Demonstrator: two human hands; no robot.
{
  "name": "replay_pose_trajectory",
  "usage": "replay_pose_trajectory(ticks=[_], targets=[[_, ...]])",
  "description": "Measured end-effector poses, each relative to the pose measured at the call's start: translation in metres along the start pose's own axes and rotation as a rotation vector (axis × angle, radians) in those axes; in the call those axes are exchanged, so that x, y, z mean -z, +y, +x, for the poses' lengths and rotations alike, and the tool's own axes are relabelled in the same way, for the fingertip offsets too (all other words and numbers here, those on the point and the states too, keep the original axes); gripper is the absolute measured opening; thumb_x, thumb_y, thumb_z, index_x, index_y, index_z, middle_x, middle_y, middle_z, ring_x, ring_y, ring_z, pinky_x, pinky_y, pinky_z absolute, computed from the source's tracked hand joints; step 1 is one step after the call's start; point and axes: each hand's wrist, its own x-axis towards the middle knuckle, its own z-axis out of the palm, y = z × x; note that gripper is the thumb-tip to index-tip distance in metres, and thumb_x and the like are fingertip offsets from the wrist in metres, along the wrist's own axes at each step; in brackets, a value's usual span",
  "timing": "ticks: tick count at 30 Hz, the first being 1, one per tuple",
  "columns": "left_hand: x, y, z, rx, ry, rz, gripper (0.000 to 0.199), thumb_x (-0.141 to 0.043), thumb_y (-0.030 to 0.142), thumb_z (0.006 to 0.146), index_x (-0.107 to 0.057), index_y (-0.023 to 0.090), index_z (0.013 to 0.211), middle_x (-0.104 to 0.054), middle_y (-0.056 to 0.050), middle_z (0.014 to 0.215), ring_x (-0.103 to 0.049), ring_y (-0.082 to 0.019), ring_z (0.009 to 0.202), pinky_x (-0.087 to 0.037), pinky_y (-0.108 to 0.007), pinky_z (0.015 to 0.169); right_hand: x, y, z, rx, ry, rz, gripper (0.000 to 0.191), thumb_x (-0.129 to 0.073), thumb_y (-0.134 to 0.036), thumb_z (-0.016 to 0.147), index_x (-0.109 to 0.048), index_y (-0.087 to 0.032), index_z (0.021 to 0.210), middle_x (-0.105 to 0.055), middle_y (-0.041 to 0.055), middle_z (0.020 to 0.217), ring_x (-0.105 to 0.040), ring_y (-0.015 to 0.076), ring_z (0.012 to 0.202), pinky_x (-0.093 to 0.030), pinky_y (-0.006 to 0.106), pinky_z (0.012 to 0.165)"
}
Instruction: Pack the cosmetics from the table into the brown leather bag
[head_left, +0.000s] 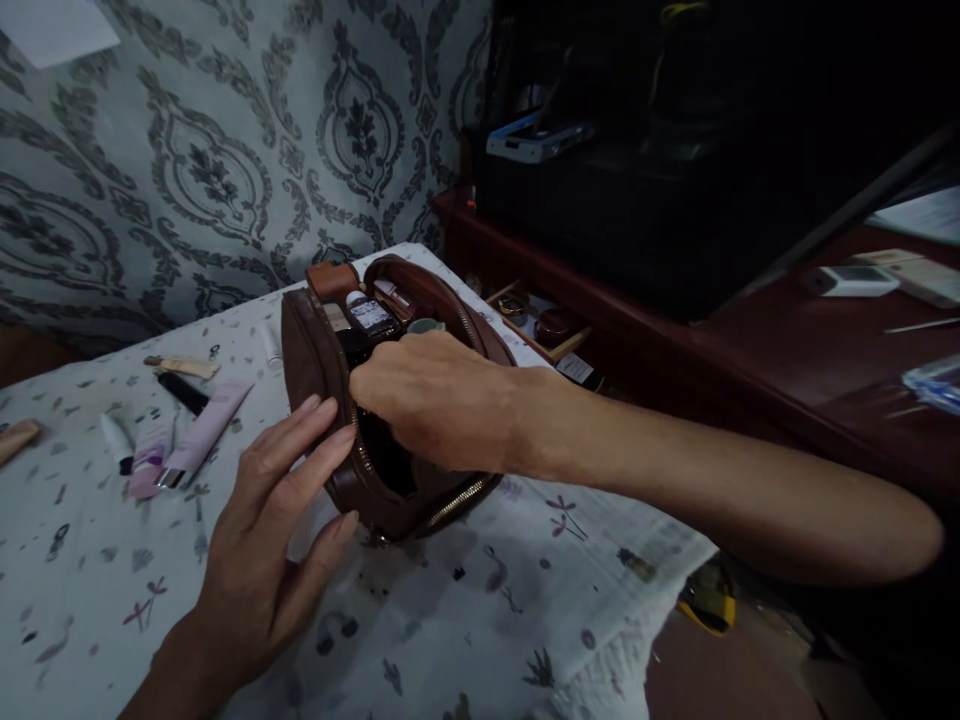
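Observation:
A brown zippered bag point(315, 350) lies unzipped on the patterned white cloth, with a dark bottle with a label point(371, 316) and other small items inside. My right hand point(442, 400) reaches into its opening from the right; the fingertips are hidden inside the bag. Against the bag's near left side rests my left hand point(277, 510), fingers apart and touching the brown wall, holding nothing. To the left lie a pink tube point(210, 430), a purple tube point(151, 456), a white tube with a black cap point(117, 440) and a black item point(182, 392).
Patterned wallpaper point(210, 170) rises behind the cloth-covered table point(450, 620). At the right stands a dark red desk point(810, 350) with a large black screen and white items. An open drawer point(559, 345) holds small things beside the bag.

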Motion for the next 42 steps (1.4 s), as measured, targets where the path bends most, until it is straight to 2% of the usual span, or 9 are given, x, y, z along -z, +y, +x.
replay_pose_trajectory(ticks=[3, 5, 10, 14, 18, 24, 30, 36, 42], targets=[[0.0, 0.0, 0.0, -0.004, -0.001, 0.005, 0.06, -0.056, 0.015, 0.093, -0.038, 0.024, 0.15, -0.049, -0.011, 0.149, -0.045, -0.03, 0.14, -0.042, -0.047, 0.114, 0.002, -0.001, -0.001, -0.021, -0.05, 0.002, 0.017, -0.056, -0.002, 0.086, -0.068, -0.012, 0.093, -0.069, 0.0082, 0.084, -0.062, 0.017, 0.075, -0.04, 0.028, 0.066], [0.0, 0.0, 0.001, -0.007, -0.006, 0.006, 0.06, -0.056, 0.015, 0.093, -0.038, 0.023, 0.15, -0.049, -0.011, 0.149, -0.045, -0.03, 0.14, -0.042, -0.047, 0.115, 0.001, 0.001, -0.003, -0.014, -0.027, 0.026, 0.018, -0.055, -0.002, 0.086, -0.067, -0.013, 0.093, -0.068, 0.0068, 0.084, -0.06, 0.0161, 0.074, -0.039, 0.027, 0.065], [0.0, 0.0, 0.0, -0.012, -0.011, 0.012, 0.061, -0.055, 0.014, 0.094, -0.037, 0.023, 0.151, -0.048, -0.012, 0.15, -0.044, -0.029, 0.141, -0.041, -0.047, 0.115, 0.001, 0.012, -0.016, 0.045, 0.134, 0.137, 0.016, -0.052, -0.005, 0.089, -0.064, -0.015, 0.089, -0.062, 0.0013, 0.078, -0.051, 0.0118, 0.069, -0.035, 0.025, 0.063], [0.001, -0.001, -0.002, -0.003, -0.022, 0.012, 0.062, -0.056, 0.015, 0.094, -0.036, 0.023, 0.152, -0.046, -0.011, 0.152, -0.042, -0.029, 0.142, -0.039, -0.047, 0.117, 0.009, 0.013, -0.028, -0.022, 0.289, 0.167, 0.024, -0.048, -0.013, 0.096, -0.059, -0.016, 0.076, -0.055, -0.0025, 0.067, -0.043, 0.008, 0.057, -0.028, 0.025, 0.055], [-0.001, -0.002, -0.003, 0.004, -0.019, 0.005, 0.062, -0.055, 0.014, 0.094, -0.035, 0.023, 0.153, -0.045, -0.012, 0.152, -0.043, -0.03, 0.142, -0.039, -0.046, 0.117, 0.011, 0.01, -0.039, -0.108, 0.438, 0.206, 0.024, -0.047, -0.017, 0.099, -0.066, -0.018, 0.084, -0.06, -0.0017, 0.069, -0.05, 0.0091, 0.058, -0.031, 0.026, 0.057], [-0.001, -0.001, -0.003, -0.014, -0.005, 0.032, 0.063, -0.054, 0.015, 0.095, -0.033, 0.024, 0.154, -0.045, -0.013, 0.152, -0.043, -0.03, 0.142, -0.042, -0.046, 0.114, -0.002, 0.009, -0.054, -0.142, 0.585, 0.352, 0.023, -0.047, -0.021, 0.099, -0.069, -0.02, 0.099, -0.066, 0.0001, 0.074, -0.057, 0.0119, 0.061, -0.04, 0.025, 0.059], [0.0, -0.002, -0.003, -0.052, -0.002, 0.037, 0.065, -0.056, 0.012, 0.093, -0.034, 0.019, 0.154, -0.044, -0.015, 0.152, -0.041, -0.03, 0.143, -0.039, -0.044, 0.117, -0.021, 0.0, -0.065, -0.146, 0.768, 0.508, 0.024, -0.048, -0.021, 0.099, -0.067, -0.016, 0.112, -0.068, 0.0005, 0.077, -0.061, 0.0103, 0.061, -0.045, 0.022, 0.061], [-0.001, -0.003, -0.003, -0.063, 0.0, 0.06, 0.066, -0.055, 0.013, 0.094, -0.032, 0.02, 0.155, -0.043, -0.015, 0.154, -0.041, -0.03, 0.143, -0.039, -0.045, 0.117, -0.044, -0.004, -0.072, -0.134, 0.835, 0.538, 0.024, -0.049, -0.023, 0.1, -0.064, -0.017, 0.118, -0.07, 0.0001, 0.077, -0.064, 0.01, 0.064, -0.049, 0.02, 0.063], [-0.003, -0.003, -0.003, -0.056, -0.029, 0.079, 0.065, -0.051, 0.02, 0.099, -0.024, 0.025, 0.158, -0.037, -0.013, 0.159, -0.037, -0.029, 0.147, -0.04, -0.045, 0.117, -0.053, -0.012, -0.078, -0.165, 0.9, 0.561, 0.03, -0.048, -0.022, 0.101, -0.06, -0.018, 0.128, -0.07, 0.0, 0.077, -0.065, 0.0105, 0.062, -0.053, 0.021, 0.061]])
